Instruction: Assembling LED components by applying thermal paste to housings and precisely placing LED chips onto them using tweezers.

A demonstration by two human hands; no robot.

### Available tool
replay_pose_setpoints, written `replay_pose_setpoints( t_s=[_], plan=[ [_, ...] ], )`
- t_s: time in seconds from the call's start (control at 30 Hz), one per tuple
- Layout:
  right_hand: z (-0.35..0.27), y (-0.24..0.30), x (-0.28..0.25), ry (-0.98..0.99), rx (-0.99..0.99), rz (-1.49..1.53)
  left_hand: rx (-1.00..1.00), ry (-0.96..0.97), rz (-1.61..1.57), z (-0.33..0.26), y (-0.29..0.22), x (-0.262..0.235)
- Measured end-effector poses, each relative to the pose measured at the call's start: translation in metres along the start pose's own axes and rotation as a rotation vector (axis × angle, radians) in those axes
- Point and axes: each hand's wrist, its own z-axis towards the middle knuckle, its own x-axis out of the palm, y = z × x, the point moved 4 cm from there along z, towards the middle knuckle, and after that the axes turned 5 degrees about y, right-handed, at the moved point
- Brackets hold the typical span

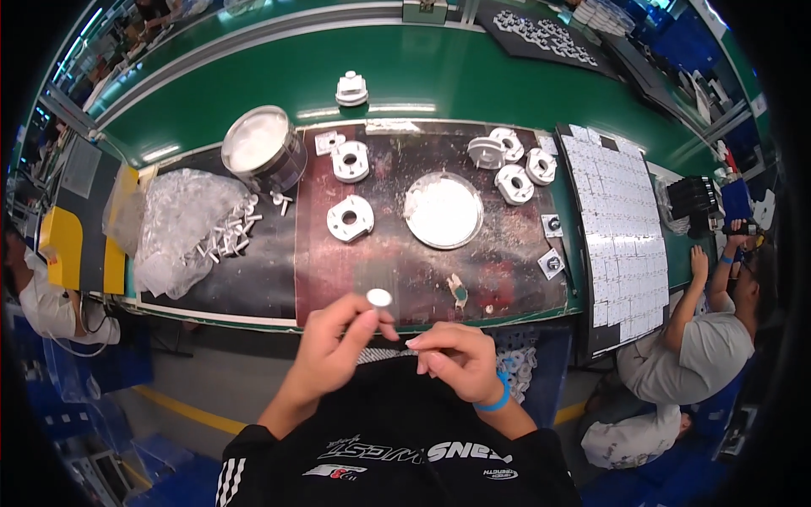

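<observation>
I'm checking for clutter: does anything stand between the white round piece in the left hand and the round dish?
Nothing visible: the white round piece in the left hand faces the round dish. The pale scrap lies right of that line.

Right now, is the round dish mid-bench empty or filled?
Not empty: white material spreads across most of the round dish. Depth: cannot tell from this overhead view.

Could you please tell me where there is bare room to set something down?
Bare patches: the green tabletop right of the lone white part, and the mat between the round dish and two square plates. Crowded: the left, with bucket, plastic bag and white pins.
</observation>
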Motion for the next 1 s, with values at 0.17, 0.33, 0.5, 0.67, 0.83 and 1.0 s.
replay_pose_setpoints(
  t_s=[0.17, 0.33, 0.5, 0.67, 0.83, 1.0],
  plan=[
    [0.006, -0.001, 0.001, -0.003, 0.013, 0.454, 0.007, 0.014, -0.169, -0.002, 0.0, 0.025],
    [0.005, -0.007, -0.002, -0.019, 0.026, 0.526, 0.027, 0.049, -0.095, -0.003, 0.001, 0.027],
    [0.008, -0.005, 0.001, -0.01, 0.016, 0.551, 0.058, 0.077, -0.024, -0.005, -0.001, 0.031],
    [0.008, -0.01, -0.001, -0.028, 0.029, 0.6, 0.076, 0.091, -0.043, -0.003, -0.003, 0.033],
    [0.009, -0.011, 0.0, -0.033, 0.032, 0.608, 0.06, 0.113, -0.01, -0.003, -0.003, 0.031],
    [0.01, -0.014, -0.001, -0.052, 0.031, 0.634, 0.032, 0.131, -0.043, -0.003, -0.002, 0.032]
  ],
)
